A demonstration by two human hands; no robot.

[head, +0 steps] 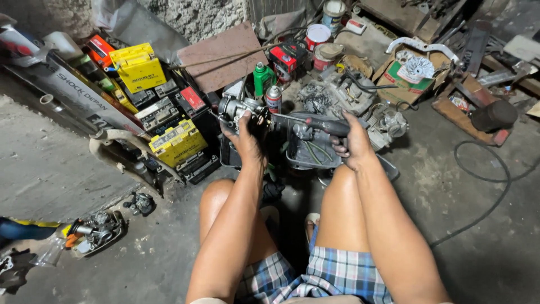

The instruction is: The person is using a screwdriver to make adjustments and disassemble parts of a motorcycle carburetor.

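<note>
Left hand [246, 138] reaches out at frame centre, fingers curled around a grey metal carburetor [236, 108], while the right hand [351, 147] has its fingers wrapped tight on a screwdriver [315, 124] with a dark handle, its shaft pointing left to the carburetor. Both work over a dark plastic tray [306, 152] on the concrete floor [461, 225], which lies open at lower right. Boxy yellow batteries [174, 142] and spray cans [268, 84] crowd the upper left.
</note>
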